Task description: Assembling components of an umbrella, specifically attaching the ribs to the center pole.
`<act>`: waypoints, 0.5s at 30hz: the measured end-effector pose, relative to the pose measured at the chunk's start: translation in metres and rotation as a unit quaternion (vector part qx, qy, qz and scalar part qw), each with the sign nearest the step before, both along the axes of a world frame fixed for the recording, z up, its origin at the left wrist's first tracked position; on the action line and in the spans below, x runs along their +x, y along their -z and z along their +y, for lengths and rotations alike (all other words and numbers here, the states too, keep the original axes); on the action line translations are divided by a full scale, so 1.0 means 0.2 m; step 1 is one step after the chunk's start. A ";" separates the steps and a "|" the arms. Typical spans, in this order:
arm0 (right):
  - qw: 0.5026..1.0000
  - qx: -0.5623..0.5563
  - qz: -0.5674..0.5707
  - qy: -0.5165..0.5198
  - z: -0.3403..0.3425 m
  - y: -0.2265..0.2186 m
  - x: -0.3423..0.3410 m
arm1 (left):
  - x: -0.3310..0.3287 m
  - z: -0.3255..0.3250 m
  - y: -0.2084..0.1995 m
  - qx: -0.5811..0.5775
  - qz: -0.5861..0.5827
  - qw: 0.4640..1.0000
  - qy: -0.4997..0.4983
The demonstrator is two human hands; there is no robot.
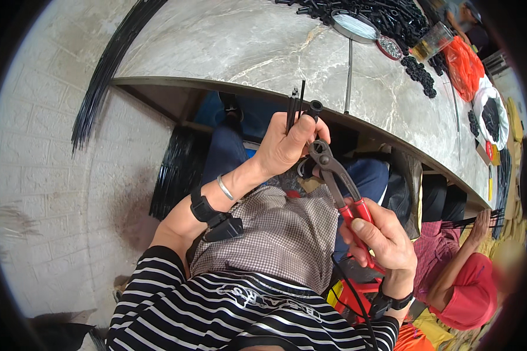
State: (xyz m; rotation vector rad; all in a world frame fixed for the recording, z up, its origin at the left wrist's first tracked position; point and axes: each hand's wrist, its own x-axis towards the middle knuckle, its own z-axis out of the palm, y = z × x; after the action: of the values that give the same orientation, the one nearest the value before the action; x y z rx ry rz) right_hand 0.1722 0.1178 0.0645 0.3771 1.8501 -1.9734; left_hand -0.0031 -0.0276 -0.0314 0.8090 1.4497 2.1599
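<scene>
Two hands, one pair of red-handled pliers, one short black tube, several thin black rods

Nearest: black cable [357, 298], hanging beside the right wrist; could snag the forearm if the arm swings wide.

Right hand [386, 237]: fingers wrapped around the grips of the slip-joint pliers [337, 196]. Uneven squeezing could let the tool twist.

Left hand [286, 145]: thumb and fingers pinching the black tube [314, 109] and thin black rods [291, 108], ends up, just short of the tabletop [246, 52] edge in this view. A loose pinch could drop rods onto the checked apron [269, 234]; the plier head, set close against the fingers, could nip skin should it slip.

Hard to make out: what lies between the plier jaws, and whether they bear on the tube; the rod count; the rods' lower ends, hidden by the palm; the shadowed space beneath the tabletop.

Farther: round pale dish [355, 27] and small red-rimmed dish [389, 48], the latter's contents too small to identify; heap of black tubular pieces [386, 17], cut off above.

Right side: co-worker's hand [481, 225] near dark rods, bent by the lens.
</scene>
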 end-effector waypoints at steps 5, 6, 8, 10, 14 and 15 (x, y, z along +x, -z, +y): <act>0.997 0.067 -0.034 -0.026 -0.01 -0.04 -0.02 | -0.01 -0.01 -0.03 -0.047 0.047 0.998 0.002; 0.995 0.091 -0.041 -0.031 -0.02 -0.04 -0.03 | -0.01 0.00 -0.04 -0.056 0.047 0.997 0.002; 0.994 0.101 -0.043 -0.023 -0.05 -0.02 -0.05 | -0.01 0.01 -0.04 -0.069 0.011 0.998 0.011; 0.992 0.120 -0.045 -0.010 -0.11 0.03 -0.04 | -0.03 0.02 -0.04 -0.087 -0.056 0.993 0.051; 0.960 0.273 0.066 0.008 -0.16 0.10 -0.05 | -0.09 0.05 -0.03 -0.061 -0.094 0.988 0.110; 0.962 0.261 0.078 0.011 -0.14 0.10 -0.06 | -0.12 0.04 -0.02 -0.047 -0.095 0.985 0.136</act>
State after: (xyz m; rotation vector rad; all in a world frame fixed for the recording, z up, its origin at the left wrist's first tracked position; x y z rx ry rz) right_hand 0.1604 0.0906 0.0452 0.4015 2.4732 -1.5366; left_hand -0.0266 -0.0193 -0.0281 0.7010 1.2572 1.8936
